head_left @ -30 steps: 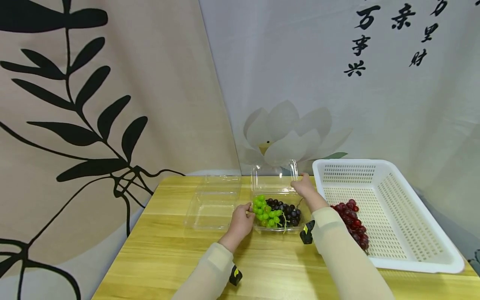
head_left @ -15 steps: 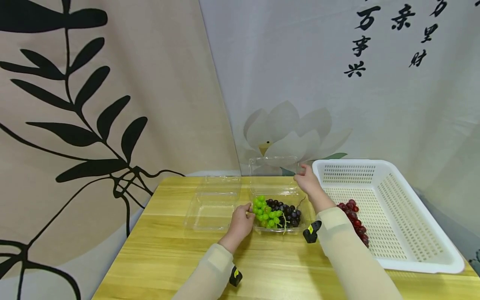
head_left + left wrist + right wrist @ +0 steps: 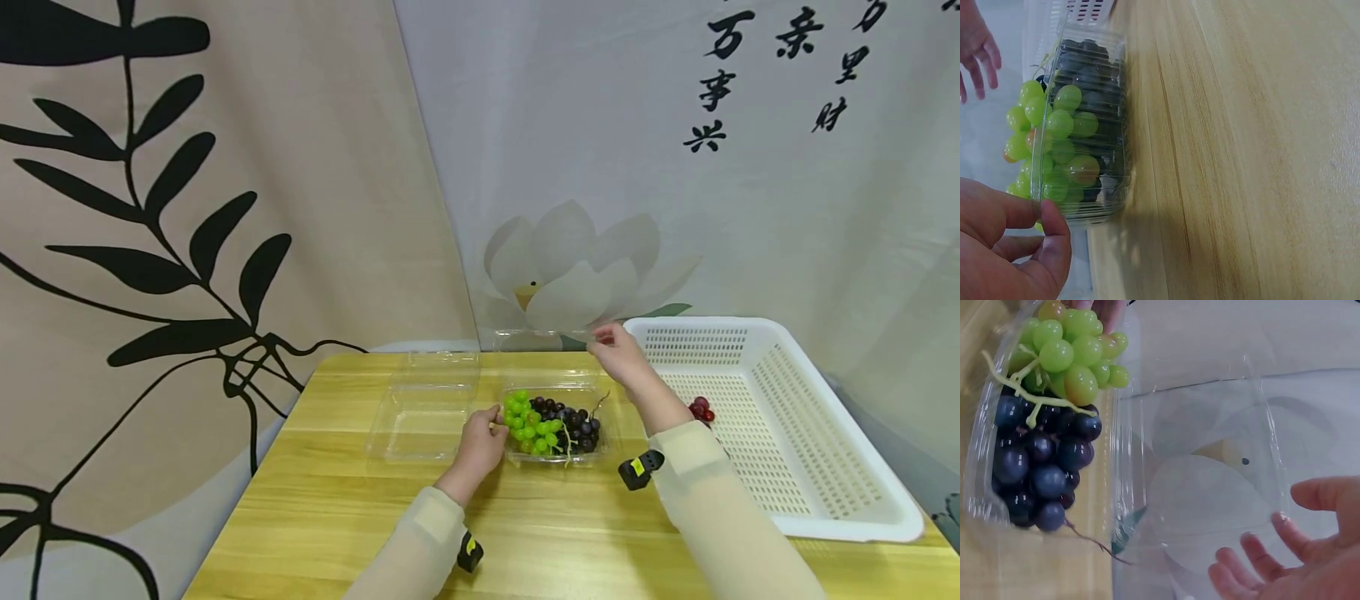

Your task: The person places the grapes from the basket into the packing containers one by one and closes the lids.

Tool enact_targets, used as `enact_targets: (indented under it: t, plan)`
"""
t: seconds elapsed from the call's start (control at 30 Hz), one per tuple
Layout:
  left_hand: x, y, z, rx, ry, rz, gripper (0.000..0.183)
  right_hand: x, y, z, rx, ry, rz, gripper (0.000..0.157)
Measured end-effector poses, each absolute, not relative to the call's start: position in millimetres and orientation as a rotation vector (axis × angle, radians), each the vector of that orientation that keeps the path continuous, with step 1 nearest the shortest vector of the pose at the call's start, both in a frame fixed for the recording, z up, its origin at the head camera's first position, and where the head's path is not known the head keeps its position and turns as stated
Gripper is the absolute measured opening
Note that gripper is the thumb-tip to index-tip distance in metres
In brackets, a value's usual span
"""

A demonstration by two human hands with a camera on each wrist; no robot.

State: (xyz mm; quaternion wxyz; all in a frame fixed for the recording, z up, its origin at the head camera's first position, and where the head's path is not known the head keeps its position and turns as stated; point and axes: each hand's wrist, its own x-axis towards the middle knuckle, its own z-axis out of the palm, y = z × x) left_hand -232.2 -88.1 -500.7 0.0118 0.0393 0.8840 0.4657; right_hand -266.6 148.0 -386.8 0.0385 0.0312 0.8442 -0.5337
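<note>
A clear plastic clamshell box (image 3: 558, 460) on the table holds green grapes (image 3: 531, 425) at its left and dark purple grapes (image 3: 581, 427) at its right. My left hand (image 3: 480, 442) pinches the box's left rim between thumb and finger, as the left wrist view shows closely. The box's clear lid (image 3: 1210, 487) stands raised at the back, leaning away. Beside the lid's right edge is my right hand (image 3: 618, 354); in the right wrist view its fingers are spread, one fingertip right at the lid's edge. A green stem (image 3: 1041, 397) lies over the grapes.
A second clear clamshell box (image 3: 423, 433) sits with its lid up to the left. The white perforated basket (image 3: 840, 529) on the right holds red grapes (image 3: 702, 408), mostly hidden behind my right sleeve. A printed cloth backdrop (image 3: 337, 167) hangs behind the wooden table (image 3: 315, 517).
My right hand has moved up and right, its sleeve now covering more of the red grapes. The lid has tipped further back. My left hand has stayed at the rim.
</note>
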Motion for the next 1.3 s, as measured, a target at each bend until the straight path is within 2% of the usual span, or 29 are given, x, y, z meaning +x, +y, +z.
enact_targets:
  t: [0.3, 0.63, 0.9, 1.17, 1.3]
  plan:
    - [-232.1, -88.3, -501.0, 0.128, 2.735, 1.47, 0.046, -246.2, 153.3, -385.9, -0.052, 2.83, -1.255, 0.036]
    - [-232.4, -88.3, -503.4, 0.134, 2.735, 1.476, 0.046, -223.2, 155.8, -397.5, -0.086, 2.869, -1.195, 0.027]
    - [-231.9, -89.4, -502.8, 0.055, 2.664, 1.576, 0.042, -208.9, 148.1, -413.4, 0.007, 2.744, -1.346, 0.046]
    - [-226.3, -91.0, -494.5, -0.075, 2.506, 1.766, 0.062, -198.3, 134.3, -432.9, 0.085, 2.649, -1.577, 0.05]
    - [-225.8, -92.6, -492.1, -0.088, 2.456, 1.815, 0.066, -193.4, 128.3, -444.7, 0.191, 2.612, -1.707, 0.056]
